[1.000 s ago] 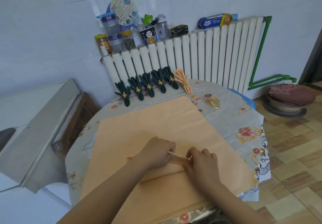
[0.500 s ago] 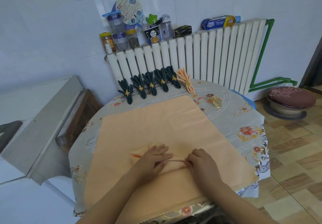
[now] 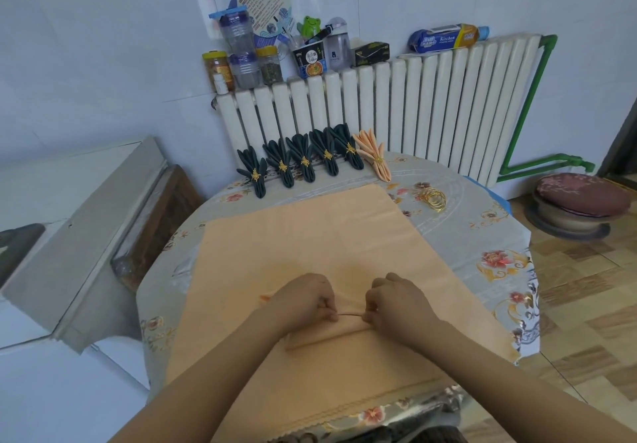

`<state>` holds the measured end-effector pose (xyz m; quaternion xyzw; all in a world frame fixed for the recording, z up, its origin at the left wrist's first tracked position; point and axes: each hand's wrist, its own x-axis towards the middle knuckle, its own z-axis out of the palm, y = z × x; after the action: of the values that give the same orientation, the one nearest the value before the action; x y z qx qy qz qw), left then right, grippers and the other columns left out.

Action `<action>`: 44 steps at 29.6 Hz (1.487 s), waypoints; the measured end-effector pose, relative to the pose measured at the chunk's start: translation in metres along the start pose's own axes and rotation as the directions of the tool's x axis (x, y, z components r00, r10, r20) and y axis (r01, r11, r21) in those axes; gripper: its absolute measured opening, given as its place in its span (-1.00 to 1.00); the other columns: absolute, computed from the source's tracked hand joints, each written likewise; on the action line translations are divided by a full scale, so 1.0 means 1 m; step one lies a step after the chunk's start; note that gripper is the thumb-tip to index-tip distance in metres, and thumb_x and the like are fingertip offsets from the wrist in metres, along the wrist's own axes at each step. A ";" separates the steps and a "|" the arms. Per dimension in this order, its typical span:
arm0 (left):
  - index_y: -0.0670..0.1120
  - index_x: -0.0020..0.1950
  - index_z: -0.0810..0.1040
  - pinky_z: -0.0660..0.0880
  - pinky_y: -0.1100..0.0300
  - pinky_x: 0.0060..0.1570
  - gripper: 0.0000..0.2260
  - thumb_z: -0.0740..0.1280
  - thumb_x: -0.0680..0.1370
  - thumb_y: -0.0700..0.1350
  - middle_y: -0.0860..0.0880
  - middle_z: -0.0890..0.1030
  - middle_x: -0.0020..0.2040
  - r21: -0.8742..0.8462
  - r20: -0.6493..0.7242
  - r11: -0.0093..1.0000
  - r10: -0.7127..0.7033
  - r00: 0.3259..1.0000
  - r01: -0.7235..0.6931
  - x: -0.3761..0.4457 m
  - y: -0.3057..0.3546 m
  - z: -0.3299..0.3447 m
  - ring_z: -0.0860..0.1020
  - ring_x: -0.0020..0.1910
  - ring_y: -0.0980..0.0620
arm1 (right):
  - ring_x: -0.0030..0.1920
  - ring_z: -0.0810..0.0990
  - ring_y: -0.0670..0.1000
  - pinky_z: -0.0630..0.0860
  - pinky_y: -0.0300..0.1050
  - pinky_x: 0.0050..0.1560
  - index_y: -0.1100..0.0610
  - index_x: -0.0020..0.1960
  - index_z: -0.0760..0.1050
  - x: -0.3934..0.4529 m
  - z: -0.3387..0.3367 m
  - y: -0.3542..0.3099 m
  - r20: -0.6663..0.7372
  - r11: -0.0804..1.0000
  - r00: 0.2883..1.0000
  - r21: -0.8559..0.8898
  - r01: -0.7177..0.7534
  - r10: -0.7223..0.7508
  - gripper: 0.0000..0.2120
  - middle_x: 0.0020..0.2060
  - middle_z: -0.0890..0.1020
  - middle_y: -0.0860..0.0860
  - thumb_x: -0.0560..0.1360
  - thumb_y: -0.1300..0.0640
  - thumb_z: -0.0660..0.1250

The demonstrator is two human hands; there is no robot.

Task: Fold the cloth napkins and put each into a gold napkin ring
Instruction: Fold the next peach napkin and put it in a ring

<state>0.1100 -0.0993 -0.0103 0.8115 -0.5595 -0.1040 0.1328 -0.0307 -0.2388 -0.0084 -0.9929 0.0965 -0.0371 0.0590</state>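
A large peach napkin [image 3: 310, 246] lies spread over the round table [image 3: 482, 235]. Its near part is gathered into narrow pleats [image 3: 331, 334]. My left hand [image 3: 303, 299] and my right hand [image 3: 396, 301] sit side by side on those pleats, each pinching the folded edge between thumb and fingers. Several loose gold napkin rings [image 3: 432, 198] lie at the back right of the table. Along the far edge stand several dark green napkins [image 3: 303, 161] in gold rings and one peach napkin [image 3: 374, 158] in a ring.
A white radiator [image 3: 413, 108] with jars and bottles on top stands behind the table. A grey cabinet [image 3: 86, 229] is close on the left. On the tiled floor at the right sits a low stool [image 3: 582, 201].
Both hands have shifted a little away from me across the napkin, from pressing the fold to pinching a fresh pleat. The camera has tilted slightly.
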 end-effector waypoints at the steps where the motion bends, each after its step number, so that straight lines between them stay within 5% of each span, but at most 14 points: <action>1: -0.14 -0.14 0.70 0.47 0.09 0.01 -0.86 0.50 0.38 -0.10 -0.11 0.63 -0.07 0.049 0.056 0.998 -0.028 0.998 0.025 0.006 0.003 -0.004 0.54 -0.02 -0.06 | 0.12 0.44 0.04 0.31 -0.19 -0.06 0.10 0.04 0.60 0.006 -0.003 -0.001 0.061 1.000 0.998 0.028 -0.012 0.011 -0.77 0.04 0.55 0.00 0.48 -0.01 0.32; 7: -0.08 -0.12 0.64 0.48 0.06 0.09 -0.77 0.57 0.29 -0.10 -0.07 0.58 0.05 0.189 0.287 0.978 -0.144 0.947 0.092 0.033 0.015 -0.018 0.50 0.07 -0.04 | 0.14 0.52 0.12 0.44 -0.12 0.02 0.20 0.15 0.50 0.030 -0.010 -0.004 0.299 0.995 0.952 0.056 -0.087 0.066 -0.67 0.12 0.56 0.12 0.46 0.06 0.38; 12: -0.05 0.17 0.42 0.35 0.14 -0.06 -0.53 0.53 0.35 -0.06 -0.05 0.50 0.17 0.213 0.417 0.967 -0.219 0.882 0.139 0.042 0.021 -0.027 0.45 0.12 -0.07 | 0.19 0.50 0.14 0.44 -0.09 0.06 0.22 0.25 0.38 0.033 -0.005 -0.001 0.358 0.992 0.928 0.031 -0.121 0.102 -0.60 0.19 0.52 0.15 0.49 0.07 0.33; 18: -0.06 0.05 0.55 0.37 0.14 -0.13 -0.71 0.46 0.42 0.04 -0.05 0.56 0.02 0.328 0.482 0.944 -0.202 0.853 0.038 0.042 0.029 -0.033 0.43 -0.08 -0.02 | 0.12 0.52 0.17 0.32 -0.11 -0.11 0.23 0.20 0.44 0.028 0.005 -0.003 0.320 0.999 0.947 -0.006 -0.035 0.035 -0.73 0.12 0.54 0.18 0.54 0.16 0.19; 22: -0.05 -0.19 0.52 0.36 0.14 -0.26 -0.81 0.44 0.42 0.02 -0.02 0.52 -0.25 0.372 0.449 0.928 -0.189 0.873 0.010 0.036 0.038 -0.036 0.46 -0.20 -0.04 | 0.08 0.52 0.17 0.31 -0.11 -0.13 0.22 0.18 0.41 0.018 0.008 -0.004 0.267 1.000 0.963 0.018 -0.023 0.017 -0.77 0.09 0.53 0.18 0.56 0.16 0.18; 26: -0.06 -0.23 0.47 0.35 0.14 -0.31 -0.85 0.37 0.45 -0.02 0.03 0.42 -0.38 0.504 0.401 0.863 -0.195 0.895 -0.038 0.024 0.054 -0.037 0.44 -0.27 -0.05 | 0.05 0.48 0.15 0.27 -0.11 -0.15 0.22 0.12 0.43 0.007 0.009 -0.005 0.208 1.000 0.978 0.010 0.021 -0.022 -0.81 0.06 0.51 0.17 0.57 0.16 0.16; 29: -0.06 -0.15 0.48 0.34 0.12 -0.27 -0.94 0.28 0.50 -0.10 0.00 0.49 -0.28 0.646 0.279 0.762 -0.176 0.944 -0.049 0.012 0.068 -0.042 0.47 -0.24 -0.06 | -0.01 0.48 0.15 0.24 -0.12 -0.20 0.21 0.01 0.44 0.000 0.008 -0.006 -0.012 0.997 0.998 -0.044 0.066 -0.067 -0.89 -0.03 0.52 0.14 0.50 0.22 0.25; 32: -0.13 0.03 0.49 0.30 0.07 -0.20 -0.88 0.18 0.56 -0.21 -0.10 0.57 0.00 0.736 0.097 0.677 -0.102 0.990 -0.002 0.002 0.073 -0.039 0.55 -0.06 -0.12 | -0.38 0.49 0.06 0.33 -0.18 -0.45 0.11 -0.33 0.46 -0.002 0.011 -0.003 -0.226 0.993 0.969 -0.090 0.076 -0.095 -0.67 -0.40 0.50 0.03 0.04 0.24 0.57; 39: -0.12 0.06 0.49 0.42 0.13 -0.10 -0.86 0.30 0.54 -0.12 -0.13 0.63 -0.03 0.667 -0.013 0.733 -0.161 0.987 0.128 -0.048 0.072 -0.003 0.61 -0.06 -0.11 | -0.38 0.52 -0.04 0.34 -0.25 -0.37 0.02 -0.35 0.49 -0.018 0.030 -0.003 -0.270 0.975 0.943 0.060 0.216 -0.192 -0.85 -0.43 0.52 -0.09 0.10 0.11 0.41; 41: -0.10 0.17 0.46 0.37 0.09 0.02 -0.81 0.16 0.60 -0.13 -0.12 0.59 0.12 0.573 0.039 0.792 -0.282 0.959 0.210 -0.055 0.063 -0.005 0.54 0.11 -0.14 | -0.27 0.55 0.00 0.41 -0.22 -0.28 0.05 -0.27 0.56 -0.018 0.027 0.000 -0.250 0.966 0.958 0.177 0.188 -0.141 -0.92 -0.34 0.58 -0.05 0.22 0.14 0.40; 44: -0.05 0.03 0.59 0.39 0.14 -0.12 -0.81 0.33 0.49 0.01 -0.07 0.63 0.03 0.320 0.022 0.880 -0.378 0.925 0.352 -0.058 0.041 -0.021 0.55 0.05 -0.08 | -0.04 0.53 0.04 0.34 -0.18 -0.08 0.11 -0.05 0.63 -0.017 0.021 0.002 -0.162 0.935 0.985 0.334 0.118 -0.066 -0.85 -0.12 0.63 0.02 0.41 0.13 0.37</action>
<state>0.0600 -0.0572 0.0243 0.9079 -0.4108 -0.0721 -0.0417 -0.0460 -0.2355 -0.0311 -0.9654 0.0459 -0.1296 0.2217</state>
